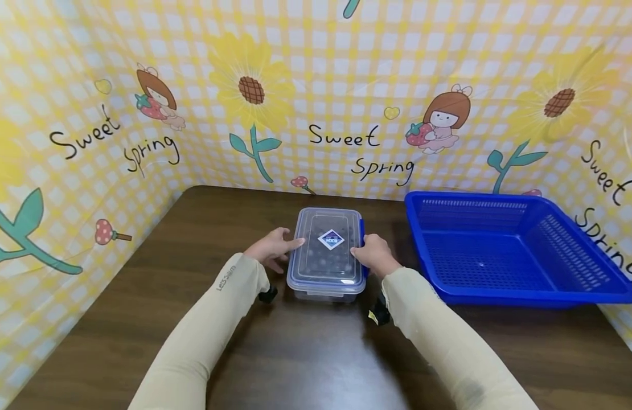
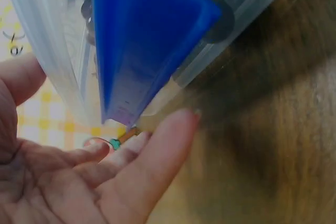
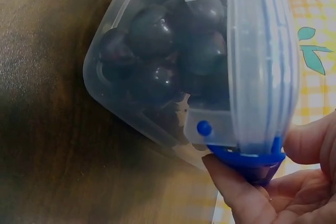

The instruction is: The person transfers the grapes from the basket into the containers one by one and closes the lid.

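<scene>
A clear plastic food container [image 1: 323, 267] with a blue-rimmed lid and a diamond label stands on the table in the head view. Dark, shiny round balls [image 3: 152, 27] show through its wall. My left hand [image 1: 272, 247] is at its left side, thumb at the lid's edge. In the left wrist view a blue latch [image 2: 142, 40] sticks out from that side, with the loosely extended fingers [image 2: 168, 140] below it. On the opposite side my right hand [image 1: 376, 253] grips the other blue latch [image 3: 249, 166], thumb by the lid and fingers beneath the latch.
A large blue perforated basket [image 1: 480, 293] stands on the dark wooden table [image 1: 316, 347], right of the container. Yellow checked cloth [image 1: 306, 74] with flowers and lettering rises along the table's back and sides.
</scene>
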The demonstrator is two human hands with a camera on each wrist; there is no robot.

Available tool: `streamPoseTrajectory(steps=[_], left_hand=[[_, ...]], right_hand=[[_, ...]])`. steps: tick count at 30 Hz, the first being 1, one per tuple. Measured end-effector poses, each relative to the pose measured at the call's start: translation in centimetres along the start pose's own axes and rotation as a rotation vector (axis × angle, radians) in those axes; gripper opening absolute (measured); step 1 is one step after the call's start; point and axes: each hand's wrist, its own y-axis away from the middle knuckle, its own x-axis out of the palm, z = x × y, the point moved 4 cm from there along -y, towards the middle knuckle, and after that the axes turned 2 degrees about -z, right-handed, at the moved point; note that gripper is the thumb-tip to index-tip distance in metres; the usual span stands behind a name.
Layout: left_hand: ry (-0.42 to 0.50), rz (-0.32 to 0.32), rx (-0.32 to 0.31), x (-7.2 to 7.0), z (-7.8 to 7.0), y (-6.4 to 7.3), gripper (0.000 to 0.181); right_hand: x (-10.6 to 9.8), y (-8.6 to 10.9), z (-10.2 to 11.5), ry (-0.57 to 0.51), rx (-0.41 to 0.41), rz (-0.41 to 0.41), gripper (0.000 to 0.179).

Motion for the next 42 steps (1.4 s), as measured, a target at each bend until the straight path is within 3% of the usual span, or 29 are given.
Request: streamPoseTrajectory(steps=[4,8,12,16,22,28,35,42], left_hand=[[0.137,0.089,-0.048,0.1,1.2,-0.6,0.081],[0.304,0.169,-0.079,0.5,1.8,-1.1,0.069],[0.360,0.165,-0.097,0.8,1.1,-1.4,0.066],[0.262,0.097,-0.106,0.4,0.1,-1.2,0.066],[0.098,0.052,-0.027,0.0,-1.6,-0.8,0.040],[0.049,-0.001,-0.034,0.1,-1.9,-0.5,0.029],[0.062,-0.079,-0.004,0.6,-2.4,-0.3,0.027],[-0.050,-0.147,-0.002,0.8,-2.7,0.3,0.022]], right_hand=[[0.1,0.0,0.0,0.017,-0.017,-0.001,0.040],[0.3,-0.1,0.0,0.007,-0.013,-0.009,0.042],[0.1,-0.1,-0.1,-0.001,0.001,-0.025,0.045],[0.2,0.0,-0.1,-0.010,0.008,-0.031,0.045],[0.1,0.0,-0.1,-0.005,0.025,-0.029,0.049],[0.1,0.1,0.0,0.001,0.012,-0.025,0.051],[-0.2,0.1,0.3,0.044,0.003,-0.039,0.043],[-0.1,0.2,0.4,0.100,-0.016,-0.057,0.032]])
